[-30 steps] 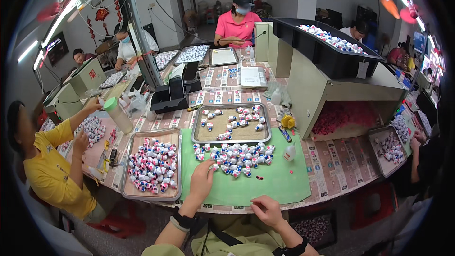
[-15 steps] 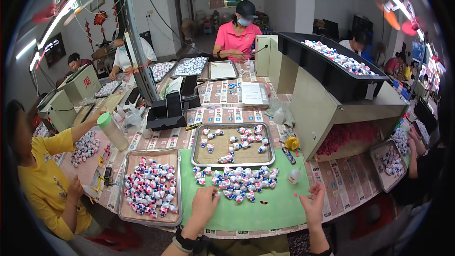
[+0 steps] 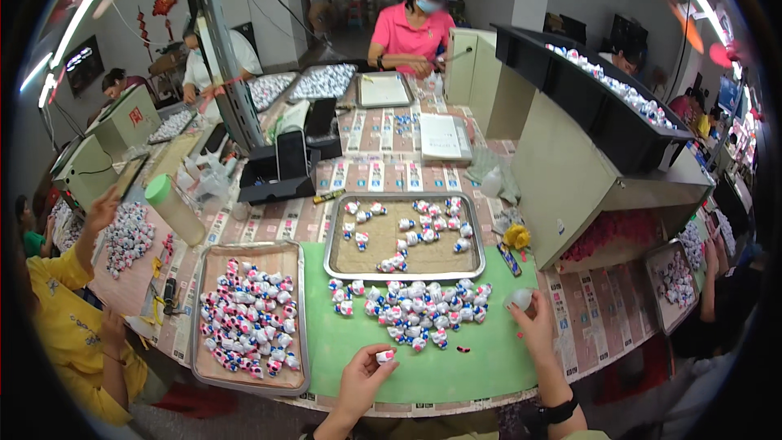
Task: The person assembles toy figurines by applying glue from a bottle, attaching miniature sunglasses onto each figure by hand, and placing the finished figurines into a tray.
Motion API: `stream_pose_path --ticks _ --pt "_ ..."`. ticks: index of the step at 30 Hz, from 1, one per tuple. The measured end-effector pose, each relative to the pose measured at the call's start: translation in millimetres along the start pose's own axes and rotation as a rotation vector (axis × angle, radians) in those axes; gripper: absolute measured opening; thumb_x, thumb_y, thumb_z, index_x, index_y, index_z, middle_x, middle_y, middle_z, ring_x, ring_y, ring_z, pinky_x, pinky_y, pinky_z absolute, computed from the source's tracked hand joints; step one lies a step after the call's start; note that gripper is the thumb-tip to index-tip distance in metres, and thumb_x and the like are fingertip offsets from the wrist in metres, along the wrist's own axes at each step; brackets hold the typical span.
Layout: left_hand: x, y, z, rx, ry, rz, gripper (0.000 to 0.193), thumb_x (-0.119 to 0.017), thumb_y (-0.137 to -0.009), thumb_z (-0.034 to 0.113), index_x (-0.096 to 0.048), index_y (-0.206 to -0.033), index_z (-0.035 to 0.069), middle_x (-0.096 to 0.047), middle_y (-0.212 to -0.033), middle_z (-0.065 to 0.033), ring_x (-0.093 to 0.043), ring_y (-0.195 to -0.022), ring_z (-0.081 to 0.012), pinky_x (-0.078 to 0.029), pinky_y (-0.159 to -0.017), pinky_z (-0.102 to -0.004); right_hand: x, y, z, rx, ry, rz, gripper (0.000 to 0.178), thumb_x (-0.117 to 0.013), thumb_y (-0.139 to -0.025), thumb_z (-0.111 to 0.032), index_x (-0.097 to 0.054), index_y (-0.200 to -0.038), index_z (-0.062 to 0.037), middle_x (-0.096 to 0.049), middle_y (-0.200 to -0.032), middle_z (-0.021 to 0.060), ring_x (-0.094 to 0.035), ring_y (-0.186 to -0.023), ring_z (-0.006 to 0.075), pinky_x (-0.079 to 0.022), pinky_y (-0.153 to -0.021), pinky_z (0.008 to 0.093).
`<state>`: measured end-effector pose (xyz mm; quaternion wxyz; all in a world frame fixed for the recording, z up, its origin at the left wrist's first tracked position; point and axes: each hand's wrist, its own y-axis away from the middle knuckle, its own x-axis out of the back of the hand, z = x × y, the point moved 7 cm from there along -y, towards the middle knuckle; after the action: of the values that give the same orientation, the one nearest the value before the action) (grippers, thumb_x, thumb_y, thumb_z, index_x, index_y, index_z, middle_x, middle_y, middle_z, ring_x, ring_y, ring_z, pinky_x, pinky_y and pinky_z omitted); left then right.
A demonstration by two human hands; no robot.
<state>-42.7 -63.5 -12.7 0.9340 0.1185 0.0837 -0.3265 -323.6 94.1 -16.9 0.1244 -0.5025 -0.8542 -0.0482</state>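
Between the thumb and fingers of my left hand (image 3: 364,380) is a small white figurine (image 3: 385,356) with a pink patch, held above the green mat (image 3: 481,367). My right hand (image 3: 535,330) has its fingertips around a small translucent squeeze bottle (image 3: 518,299) at the mat's right side. A heap of white, blue and pink figurines (image 3: 419,310) lies on the mat beyond my hands. Behind it, a metal tray (image 3: 366,265) carries several more spaced-out figurines. A tiny dark red piece (image 3: 463,349) rests on the mat between my hands.
To the left stands a metal tray (image 3: 302,301) full of figurines. A green-capped bottle (image 3: 175,210), a black phone holder (image 3: 281,175) and a yellow flower-like thing (image 3: 516,235) are farther off. At right, a shelf box (image 3: 611,155) bears a black bin (image 3: 586,102). Co-workers sit around.
My right hand, open and apart from the bottle before, has reached forward and taken hold of it. My left hand has come nearer to me, with the figurine now showing. The view has shifted slightly.
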Motion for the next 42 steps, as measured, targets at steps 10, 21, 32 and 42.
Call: stream_pose_path --ticks 10,21,32,42 --pt "-37.8 -14.4 -15.4 0.239 0.387 -0.123 0.045 -0.047 -0.080 0.000 -0.031 -0.122 0.000 -0.044 -0.115 -0.0108 -0.051 -0.092 -0.0155 -0.041 -0.079 -0.0262 -21.2 55.6 -44.5 -0.268 -0.640 -0.040 0.038 -0.052 -0.078 -0.010 -0.041 -0.113 0.0019 -0.057 -0.085 0.0092 -0.057 -0.076 0.0194 -0.046 -0.062 0.0279" --pt "-47.8 -1.5 -19.6 0.253 0.326 -0.152 0.040 -0.051 -0.075 -0.007 -0.038 -0.113 -0.001 -0.046 -0.113 -0.0136 -0.052 -0.091 -0.0150 -0.043 -0.079 -0.0255 -47.2 101.7 -65.5 0.047 -0.390 -0.207 0.038 -0.069 -0.062 -0.005 -0.046 -0.092 -0.0020 -0.050 -0.088 0.0093 -0.050 -0.078 0.0151 -0.042 -0.066 0.0250" --pt "-47.9 4.4 -12.2 0.274 0.378 -0.182 0.036 -0.050 -0.078 -0.005 -0.038 -0.112 -0.002 -0.048 -0.102 -0.0068 -0.049 -0.093 -0.0119 -0.042 -0.083 -0.0260 -46.3 109.1 -90.6 0.404 -0.192 -0.200 0.047 -0.077 -0.058 -0.019 -0.048 -0.092 -0.0031 -0.052 -0.080 0.0062 -0.048 -0.069 0.0152 -0.039 -0.059 0.0252" --pt "-49.3 7.9 -7.2 0.255 0.371 -0.173 0.038 -0.050 -0.077 -0.007 -0.037 -0.112 -0.002 -0.046 -0.112 -0.0154 -0.052 -0.092 -0.0153 -0.044 -0.080 -0.0265 -46.5 110.0 -89.1 0.396 -0.169 -0.223 0.047 -0.077 -0.057 -0.016 -0.049 -0.091 -0.0031 -0.050 -0.079 0.0054 -0.046 -0.066 0.0130 -0.037 -0.057 0.0243"
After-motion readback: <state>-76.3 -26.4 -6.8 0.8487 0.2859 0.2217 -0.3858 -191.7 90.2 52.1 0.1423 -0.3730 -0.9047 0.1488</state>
